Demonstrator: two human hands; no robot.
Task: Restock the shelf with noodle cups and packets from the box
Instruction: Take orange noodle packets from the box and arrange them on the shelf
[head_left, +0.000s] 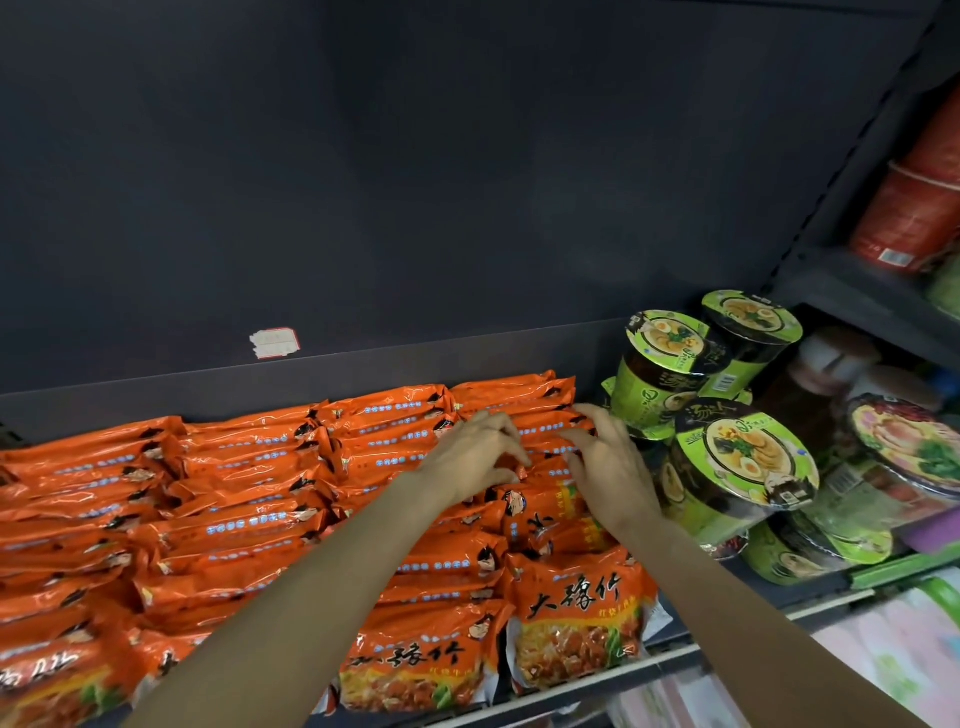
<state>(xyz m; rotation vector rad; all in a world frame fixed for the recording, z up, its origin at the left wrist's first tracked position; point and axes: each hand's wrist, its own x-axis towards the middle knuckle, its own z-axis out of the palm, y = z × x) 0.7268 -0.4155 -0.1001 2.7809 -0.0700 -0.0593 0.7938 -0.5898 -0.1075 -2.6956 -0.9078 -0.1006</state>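
Head view: orange noodle packets stand upright, long axes left-right.

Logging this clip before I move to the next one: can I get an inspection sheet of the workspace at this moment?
Surface: dark shelf, its front rail showing below the packets.
Job's things: orange noodle packets fill the shelf in packed rows; green noodle cups stacked at their right, some tilted. Box: nothing seen.
Clutter: a small torn label on the dark back panel.
Grippers: left hand and right hand lie on the back-right packets, fingers bent; whether they grip cannot be told.
Cables: nothing seen.
Surroundings: red cups on the neighbouring upper shelf, further bowls below them, blurred.
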